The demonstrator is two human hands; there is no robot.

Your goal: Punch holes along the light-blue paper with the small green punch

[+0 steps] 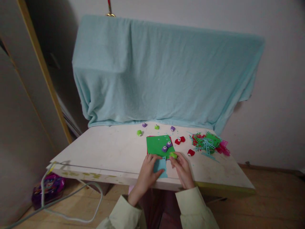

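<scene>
Paper, a small light-blue sheet (161,166), lies at the near edge of the white surface (105,152), pinned flat under the left hand (149,168), fingers spread on it. It looks thin, limp and easily creased, best held by its edges. The right hand (182,167) closes thumb and fingers around a small green punch (173,155) at the sheet's far right corner. Beyond lie a green sheet (157,144), more punches, and scraps (208,143) far right.
</scene>
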